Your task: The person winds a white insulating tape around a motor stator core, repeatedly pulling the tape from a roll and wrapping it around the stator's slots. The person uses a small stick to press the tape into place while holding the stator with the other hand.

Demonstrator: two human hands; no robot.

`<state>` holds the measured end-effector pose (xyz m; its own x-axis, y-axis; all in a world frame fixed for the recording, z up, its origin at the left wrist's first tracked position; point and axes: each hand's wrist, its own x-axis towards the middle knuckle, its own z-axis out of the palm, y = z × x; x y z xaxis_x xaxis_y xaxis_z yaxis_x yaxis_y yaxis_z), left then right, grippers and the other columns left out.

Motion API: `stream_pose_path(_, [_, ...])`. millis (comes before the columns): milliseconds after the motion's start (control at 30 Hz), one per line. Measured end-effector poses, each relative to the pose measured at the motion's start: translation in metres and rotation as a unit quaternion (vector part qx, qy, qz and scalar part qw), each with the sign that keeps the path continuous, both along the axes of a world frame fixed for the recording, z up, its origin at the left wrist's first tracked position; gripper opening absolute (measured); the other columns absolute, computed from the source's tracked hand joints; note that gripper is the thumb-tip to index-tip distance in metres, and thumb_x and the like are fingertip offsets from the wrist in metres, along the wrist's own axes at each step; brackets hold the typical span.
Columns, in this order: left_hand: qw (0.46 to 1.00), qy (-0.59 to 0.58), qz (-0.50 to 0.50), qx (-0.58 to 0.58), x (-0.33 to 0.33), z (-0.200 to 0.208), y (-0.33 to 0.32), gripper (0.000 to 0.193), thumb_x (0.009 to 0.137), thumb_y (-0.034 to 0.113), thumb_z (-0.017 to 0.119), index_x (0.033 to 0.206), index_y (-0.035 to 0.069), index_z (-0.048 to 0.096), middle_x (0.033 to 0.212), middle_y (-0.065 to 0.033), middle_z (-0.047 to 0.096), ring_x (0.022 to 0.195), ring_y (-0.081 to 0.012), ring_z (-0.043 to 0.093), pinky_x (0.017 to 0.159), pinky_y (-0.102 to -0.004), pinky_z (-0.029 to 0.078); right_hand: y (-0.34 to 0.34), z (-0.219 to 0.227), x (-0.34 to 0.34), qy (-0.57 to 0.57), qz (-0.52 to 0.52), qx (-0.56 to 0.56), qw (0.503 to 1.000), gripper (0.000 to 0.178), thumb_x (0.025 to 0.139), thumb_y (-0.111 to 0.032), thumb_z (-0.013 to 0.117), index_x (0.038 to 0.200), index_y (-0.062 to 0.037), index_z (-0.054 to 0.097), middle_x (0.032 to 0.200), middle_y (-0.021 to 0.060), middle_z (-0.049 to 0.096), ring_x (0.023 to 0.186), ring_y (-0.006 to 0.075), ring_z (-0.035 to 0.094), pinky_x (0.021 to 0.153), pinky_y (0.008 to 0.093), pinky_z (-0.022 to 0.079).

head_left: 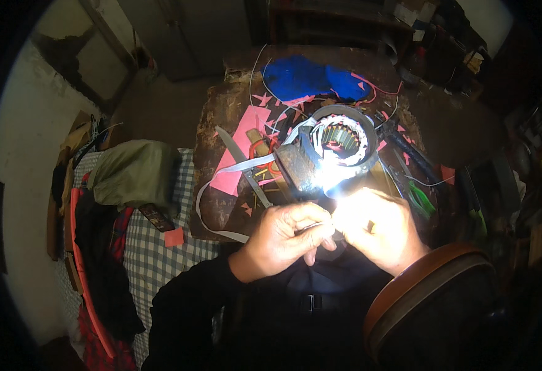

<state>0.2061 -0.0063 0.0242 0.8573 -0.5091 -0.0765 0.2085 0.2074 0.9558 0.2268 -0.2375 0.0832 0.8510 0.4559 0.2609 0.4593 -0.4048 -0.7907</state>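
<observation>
My left hand [289, 238] is closed in a pinch close to my body, just in front of a motor stator. My right hand [382, 229] meets it fingertip to fingertip, also pinched, and is washed out by bright light. Whatever lies between the fingers is too small and glared to make out. Beyond the hands, the round stator [370, 137] rests on the wooden table, its coil ends wrapped in white lacing around a slotted core. A white cloth tape [246, 164] runs from beside it and loops down the table's left side.
Pink insulating paper [249, 133] and cut scraps litter the table [212, 216]. A long blade [230, 145], orange-handled scissors [260, 150], a hammer [407, 145] and blue cloth [295, 77] surround the stator. At left, an olive cloth [132, 170] lies on a checked cover [153, 266].
</observation>
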Motion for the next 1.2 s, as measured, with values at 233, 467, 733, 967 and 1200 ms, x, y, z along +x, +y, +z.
stream_pose_path(233, [0.999, 0.03, 0.007, 0.017, 0.005, 0.012, -0.004, 0.017, 0.112, 0.008, 0.061, 0.123, -0.001, 0.07, 0.095, -0.0148, 0.08, 0.067, -0.0146, 0.074, 0.059, -0.0232, 0.052, -0.001, 0.012, 0.003, -0.047, 0.052, -0.002, 0.998, 0.015, 0.094, -0.014, 0.077, 0.104, -0.0038, 0.074, 0.098, 0.0148, 0.074, 0.08, 0.0338, 0.074, 0.072, 0.0418, 0.06])
stream_pose_path(467, [0.996, -0.01, 0.074, 0.039, 0.009, 0.008, -0.004, 0.016, 0.112, 0.007, 0.06, 0.12, -0.001, 0.07, 0.092, -0.0129, 0.08, 0.066, -0.0126, 0.073, 0.058, -0.0216, 0.051, -0.024, 0.023, -0.005, -0.106, -0.048, -0.161, 0.98, 0.023, 0.097, -0.028, 0.077, 0.11, -0.0085, 0.078, 0.093, 0.0134, 0.069, 0.077, 0.0337, 0.074, 0.068, 0.044, 0.059])
stream_pose_path(733, [0.998, -0.043, 0.039, 0.028, 0.009, 0.011, -0.003, 0.017, 0.112, 0.003, 0.059, 0.125, -0.002, 0.068, 0.098, -0.0172, 0.079, 0.071, -0.0162, 0.075, 0.066, -0.0281, 0.06, -0.026, 0.014, -0.009, -0.18, -0.073, -0.196, 0.961, 0.015, 0.09, -0.021, 0.083, 0.096, -0.0069, 0.08, 0.087, 0.0114, 0.065, 0.072, 0.0323, 0.069, 0.065, 0.0442, 0.056])
stream_pose_path(967, [0.999, -0.009, 0.044, 0.009, 0.008, 0.006, -0.001, 0.018, 0.111, 0.002, 0.06, 0.127, -0.002, 0.067, 0.099, -0.017, 0.079, 0.072, -0.0173, 0.075, 0.068, -0.0291, 0.061, -0.027, 0.015, -0.005, -0.17, -0.058, -0.203, 0.963, 0.016, 0.09, -0.018, 0.083, 0.1, -0.0067, 0.08, 0.089, 0.0119, 0.067, 0.075, 0.0329, 0.07, 0.067, 0.045, 0.057])
stream_pose_path(1200, [0.992, -0.083, 0.08, 0.055, 0.019, -0.003, -0.01, 0.013, 0.11, 0.001, 0.061, 0.12, -0.002, 0.068, 0.091, -0.0152, 0.078, 0.073, -0.0151, 0.074, 0.066, -0.0276, 0.061, -0.025, 0.016, 0.009, -0.064, 0.056, -0.22, 0.972, 0.05, 0.091, -0.005, 0.07, 0.14, -0.0137, 0.066, 0.092, 0.0165, 0.072, 0.074, 0.0377, 0.075, 0.066, 0.0485, 0.061])
